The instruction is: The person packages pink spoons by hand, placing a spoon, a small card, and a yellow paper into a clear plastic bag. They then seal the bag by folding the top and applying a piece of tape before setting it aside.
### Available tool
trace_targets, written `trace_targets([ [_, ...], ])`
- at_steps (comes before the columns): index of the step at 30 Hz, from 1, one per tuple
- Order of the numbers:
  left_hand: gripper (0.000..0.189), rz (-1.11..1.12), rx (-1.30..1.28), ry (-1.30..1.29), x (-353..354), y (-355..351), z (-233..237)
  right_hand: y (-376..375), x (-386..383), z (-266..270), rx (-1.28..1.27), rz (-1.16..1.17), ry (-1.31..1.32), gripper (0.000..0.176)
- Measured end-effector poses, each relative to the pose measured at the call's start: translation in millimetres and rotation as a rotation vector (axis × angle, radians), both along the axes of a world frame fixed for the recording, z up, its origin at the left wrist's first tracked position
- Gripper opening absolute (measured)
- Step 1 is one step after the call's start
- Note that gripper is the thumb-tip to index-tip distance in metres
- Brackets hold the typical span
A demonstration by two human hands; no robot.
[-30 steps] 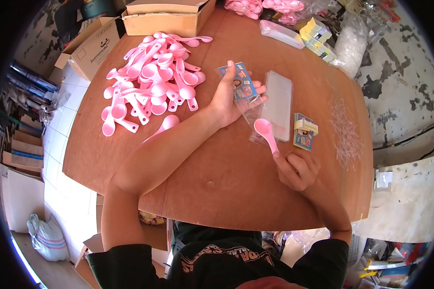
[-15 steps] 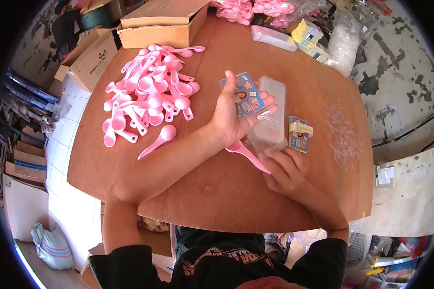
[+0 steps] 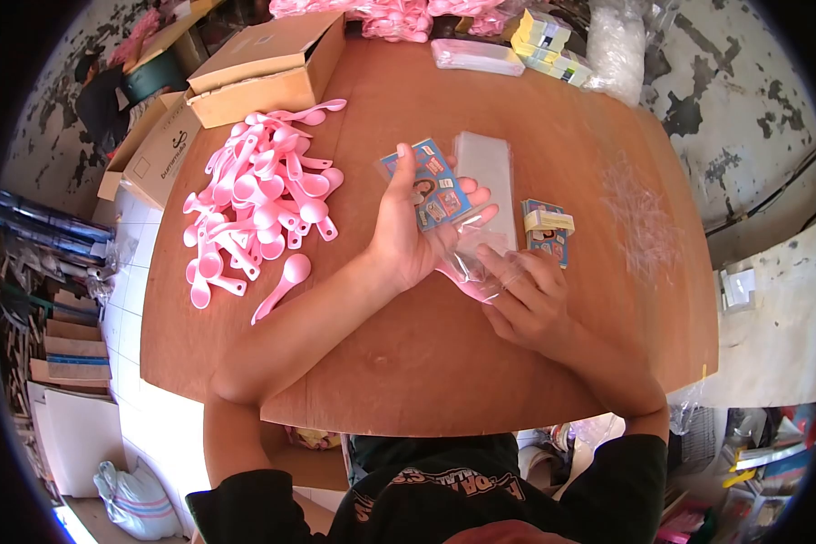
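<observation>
Blue printed cards [image 3: 435,186] lie across the palm of my left hand [image 3: 406,218], with my thumb over their edge. My right hand [image 3: 530,295] pinches a clear plastic bag [image 3: 470,263] just below the cards. Partly hidden under that bag is a pink spoon [image 3: 458,279]. Behind my hands lies a stack of clear bags [image 3: 485,172]. To its right sits a banded bundle of blue cards [image 3: 546,238]. One pink spoon [image 3: 286,283] rests alone near my left forearm, beside a large heap of pink spoons [image 3: 258,186].
A cardboard box [image 3: 263,72] stands at the table's back left. Along the back are packed pink items [image 3: 381,16], a plastic packet [image 3: 476,56] and yellow-white boxes [image 3: 548,45]. Thin clear strips [image 3: 642,222] lie on the right. A person [image 3: 104,100] is in the far left background.
My right hand has raised a clear bag toward my left hand, and the bag now covers part of the pink spoon. The whole view has shifted slightly.
</observation>
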State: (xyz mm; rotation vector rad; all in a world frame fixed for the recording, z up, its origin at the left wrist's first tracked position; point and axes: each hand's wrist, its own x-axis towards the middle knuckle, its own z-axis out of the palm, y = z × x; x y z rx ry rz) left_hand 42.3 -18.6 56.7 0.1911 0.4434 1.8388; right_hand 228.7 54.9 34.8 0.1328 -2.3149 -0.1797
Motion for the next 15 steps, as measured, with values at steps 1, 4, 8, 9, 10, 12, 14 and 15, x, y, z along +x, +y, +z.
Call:
trace_targets([
  [1, 0.062, -0.01, -0.018, 0.011, 2, -1, 2, 1, 0, -3, 0.018, 0.017, 0.013, 0.023],
  [4, 0.06, -0.027, -0.037, 0.018, 6, -2, 4, 3, 0, -6, 0.035, 0.049, 0.01, 0.028],
  [8, 0.058, 0.004, -0.073, 0.009, 2, -1, 6, -3, -1, 0, 0.08, 0.03, 0.016, 0.024],
  [9, 0.056, 0.05, -0.058, 0.021, -2, -1, 6, -6, 0, 4, 0.079, 0.031, 0.02, 0.024],
  [10, 0.054, 0.098, -0.042, 0.033, -6, 0, 6, -9, 0, 8, 0.065, 0.039, 0.033, 0.023],
  [12, 0.053, 0.169, -0.067, 0.016, -17, 1, 10, -11, 0, 9, 0.053, 0.054, 0.052, 0.023],
  [14, 0.051, 0.281, -0.117, -0.011, -25, 3, 16, -9, 3, 6, 0.046, 0.046, 0.105, 0.032],
  [15, 0.051, 0.287, -0.115, -0.004, -30, 4, 17, -8, 3, 6, 0.046, 0.051, 0.113, 0.032],
])
